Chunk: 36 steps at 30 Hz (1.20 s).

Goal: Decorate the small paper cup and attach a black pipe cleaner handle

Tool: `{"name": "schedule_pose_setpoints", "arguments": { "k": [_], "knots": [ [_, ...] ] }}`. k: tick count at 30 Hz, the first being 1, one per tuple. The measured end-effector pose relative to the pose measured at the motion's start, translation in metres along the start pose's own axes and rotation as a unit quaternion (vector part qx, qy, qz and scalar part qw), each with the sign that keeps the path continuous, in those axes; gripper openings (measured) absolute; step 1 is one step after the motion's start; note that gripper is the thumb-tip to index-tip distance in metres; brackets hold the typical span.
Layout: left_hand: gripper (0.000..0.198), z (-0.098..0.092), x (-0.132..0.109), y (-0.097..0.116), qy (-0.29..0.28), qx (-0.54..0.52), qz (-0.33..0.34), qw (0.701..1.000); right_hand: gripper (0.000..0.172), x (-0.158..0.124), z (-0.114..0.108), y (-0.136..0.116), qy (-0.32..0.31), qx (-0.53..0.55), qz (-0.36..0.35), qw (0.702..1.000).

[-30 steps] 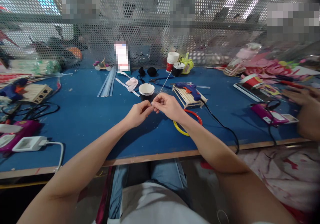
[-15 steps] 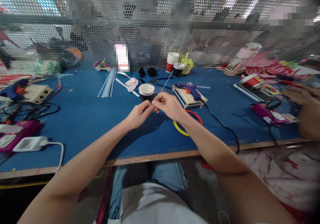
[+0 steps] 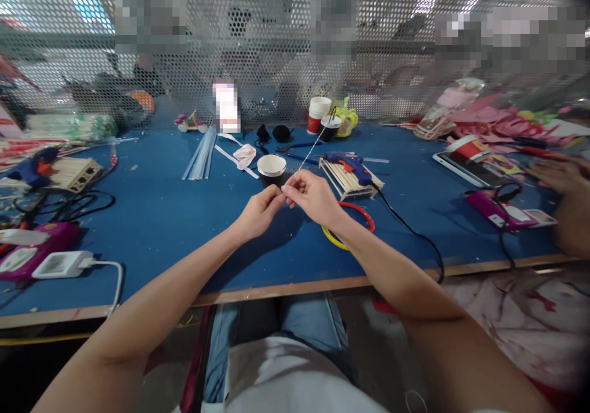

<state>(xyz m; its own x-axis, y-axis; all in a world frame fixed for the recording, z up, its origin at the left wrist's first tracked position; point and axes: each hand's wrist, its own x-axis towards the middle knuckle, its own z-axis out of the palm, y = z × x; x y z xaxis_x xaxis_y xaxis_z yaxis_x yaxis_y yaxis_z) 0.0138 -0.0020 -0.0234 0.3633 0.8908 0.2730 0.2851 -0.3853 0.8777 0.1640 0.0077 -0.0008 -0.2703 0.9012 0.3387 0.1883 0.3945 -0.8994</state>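
My right hand (image 3: pixel 313 196) is closed in a pinch on a thin twisted whitish strand (image 3: pixel 310 153). The strand rises stiffly from the fingers, slanting up and to the right. My left hand (image 3: pixel 262 210) is also pinched, its fingertips meeting those of my right hand; whatever lies between them is hidden. Just behind the hands stands a black paper cup (image 3: pixel 271 167) with a white inside, partly covered by my fingers. Under my right forearm lie a red ring (image 3: pixel 364 214) and a yellow ring (image 3: pixel 332 238), both partly hidden.
A blue glue gun (image 3: pixel 353 166) rests on a wooden stick rack (image 3: pixel 341 182) to the right, its cable trailing frontward. Glue sticks (image 3: pixel 200 155), pliers (image 3: pixel 299 145) and more cups (image 3: pixel 319 115) lie farther back. At far right is another person's hand (image 3: pixel 560 173).
The hands stay pinched together in nearly the same place. The strand's twist shows more clearly now. The whole view has shifted slightly to the right.
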Motion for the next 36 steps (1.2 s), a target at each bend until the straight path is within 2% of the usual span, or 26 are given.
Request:
{"name": "schedule_pose_setpoints", "arguments": {
  "k": [9, 12, 17, 21, 28, 32, 36],
  "knots": [
    [0.027, 0.005, 0.001, -0.01, 0.007, -0.05, -0.013, 0.999, 0.011, -0.002, 0.001, 0.004, 0.003, -0.056, -0.023, 0.998],
    [0.028, 0.004, 0.002, -0.011, -0.01, -0.062, -0.022, 0.998, 0.01, 0.0, 0.0, 0.005, -0.007, -0.06, -0.017, 0.998],
    [0.027, 0.003, 0.002, -0.006, -0.049, -0.11, -0.029, 0.992, 0.013, 0.006, -0.008, 0.002, -0.044, 0.013, 0.016, 0.999],
    [0.026, 0.005, -0.001, 0.002, -0.07, -0.137, -0.032, 0.987, 0.016, 0.01, -0.014, -0.001, -0.013, 0.057, 0.015, 0.998],
    [0.026, 0.01, -0.006, 0.004, -0.051, -0.136, -0.046, 0.988, 0.022, 0.007, -0.009, 0.002, -0.002, 0.081, 0.022, 0.996],
    [0.024, 0.012, -0.006, 0.002, -0.056, -0.183, -0.057, 0.98, 0.024, 0.01, -0.012, 0.005, -0.017, 0.106, 0.046, 0.993],
    [0.026, 0.006, -0.007, 0.01, -0.128, -0.196, -0.057, 0.971, 0.023, 0.015, -0.022, 0.004, 0.009, 0.158, 0.054, 0.986]
  ]
}}
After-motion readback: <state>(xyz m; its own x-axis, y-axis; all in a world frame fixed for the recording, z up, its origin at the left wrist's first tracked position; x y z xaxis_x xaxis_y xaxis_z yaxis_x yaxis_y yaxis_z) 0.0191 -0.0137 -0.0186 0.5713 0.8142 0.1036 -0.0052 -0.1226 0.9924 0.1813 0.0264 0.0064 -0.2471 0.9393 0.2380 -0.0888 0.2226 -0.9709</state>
